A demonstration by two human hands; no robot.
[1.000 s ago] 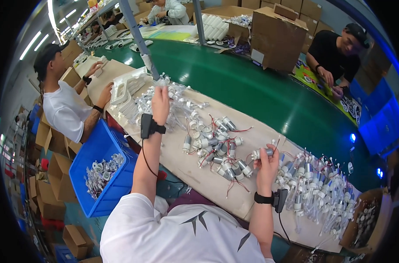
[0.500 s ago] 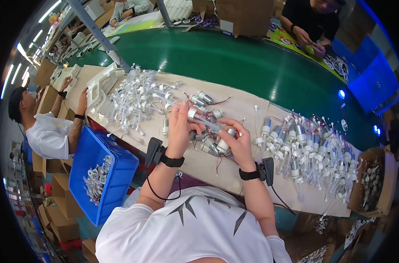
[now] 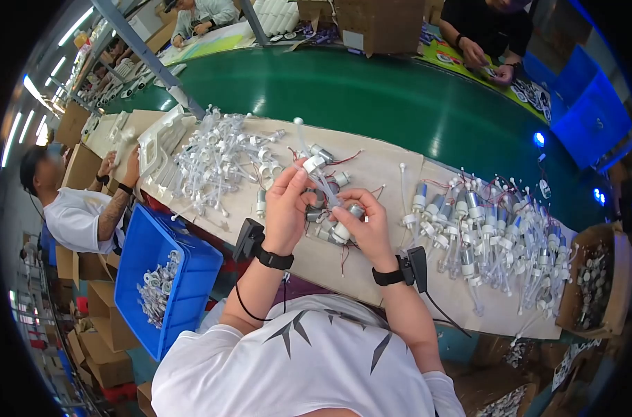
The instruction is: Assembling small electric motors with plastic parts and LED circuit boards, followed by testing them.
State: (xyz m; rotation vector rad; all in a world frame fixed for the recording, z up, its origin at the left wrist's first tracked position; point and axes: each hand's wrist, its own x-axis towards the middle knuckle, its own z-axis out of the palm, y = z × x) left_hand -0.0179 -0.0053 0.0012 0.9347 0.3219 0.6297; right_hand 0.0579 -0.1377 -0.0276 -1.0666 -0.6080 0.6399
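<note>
My left hand (image 3: 286, 208) pinches a white plastic fitting (image 3: 314, 164) between thumb and fingers above the table. A thin tube with a white ball tip (image 3: 298, 121) sticks up from it. Below the fitting runs a clear tube (image 3: 326, 187), its lower end gripped by the thumb and fingers of my right hand (image 3: 371, 229). Beside the right thumb is a small silver motor with a white collar (image 3: 342, 231); whether the hand touches it I cannot tell. More small motors (image 3: 321, 153) with red wires lie behind and between my hands.
Clear tubes with white fittings (image 3: 215, 156) are heaped at the left, beside white plastic housings (image 3: 160, 142). At the right lie several motors with tubes attached (image 3: 493, 236), then a carton (image 3: 618, 278). A green belt (image 3: 371, 90) runs behind; a blue bin (image 3: 191, 278) and a co-worker (image 3: 76, 215) are left.
The fitting and tube have tilted more upright, and the white ball tip now points up past my left fingers. My right hand has shifted slightly left. The left co-worker's hands have moved.
</note>
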